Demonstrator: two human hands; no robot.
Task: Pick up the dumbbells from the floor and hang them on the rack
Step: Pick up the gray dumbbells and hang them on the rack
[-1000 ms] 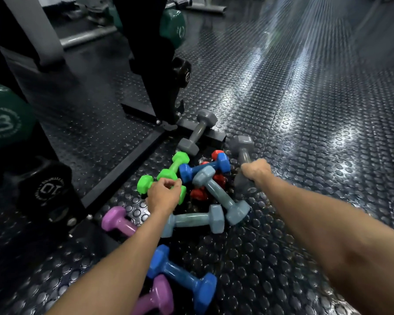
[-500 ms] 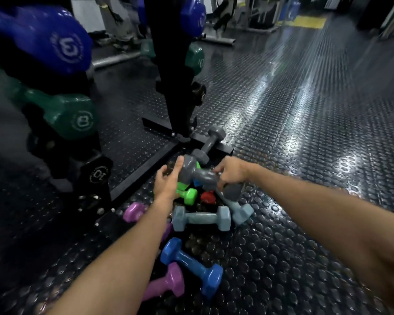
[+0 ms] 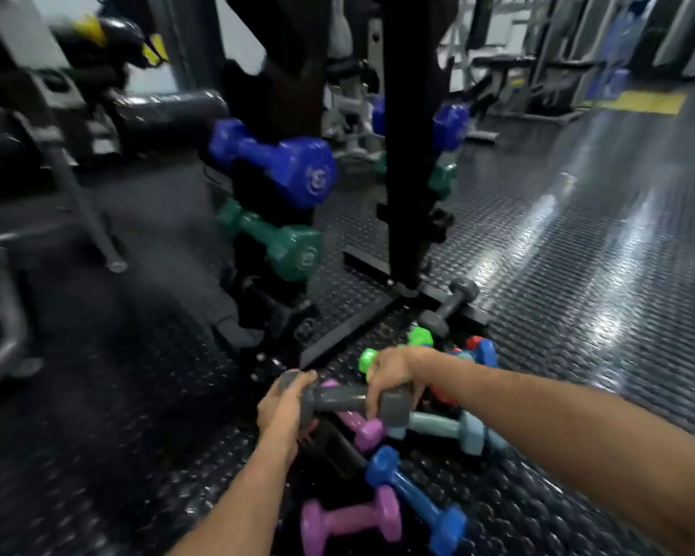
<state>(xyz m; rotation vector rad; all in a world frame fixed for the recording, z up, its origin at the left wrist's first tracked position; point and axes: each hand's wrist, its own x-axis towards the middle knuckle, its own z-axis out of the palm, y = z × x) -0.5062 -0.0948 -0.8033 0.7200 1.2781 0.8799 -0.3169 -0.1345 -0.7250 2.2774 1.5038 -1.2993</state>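
the studded rubber floor (image 3: 578,274) carries everything here, and the black dumbbell rack (image 3: 406,154) rises from its base bars near the middle of the view, with a dark blue dumbbell (image 3: 281,162) and a dark green dumbbell (image 3: 277,240) already hung on its left side. at the foot of the rack the pile remains on the floor: a blue dumbbell (image 3: 416,501) and a purple dumbbell (image 3: 350,519) nearest the person, a pale blue dumbbell (image 3: 442,429) beside them, bright green, red and another purple one partly hidden under the arms, and a second grey dumbbell (image 3: 448,309) leaning on the rack's base bar. the change is plain: half a second ago the grey dumbbell (image 3: 348,399) was only just being taken between the hands low over the pile, and now it is lifted off the floor, level, and carried leftward toward the rack while the view has tipped up to show the hanging rows. the left hand (image 3: 285,407) is wrapped round its left head and the right hand (image 3: 390,377) is curled over the handle by its right head, so both are clamped on it. that suggests the pick-up is done for this one and the hanging step comes next, with most of the pile yet to be moved.
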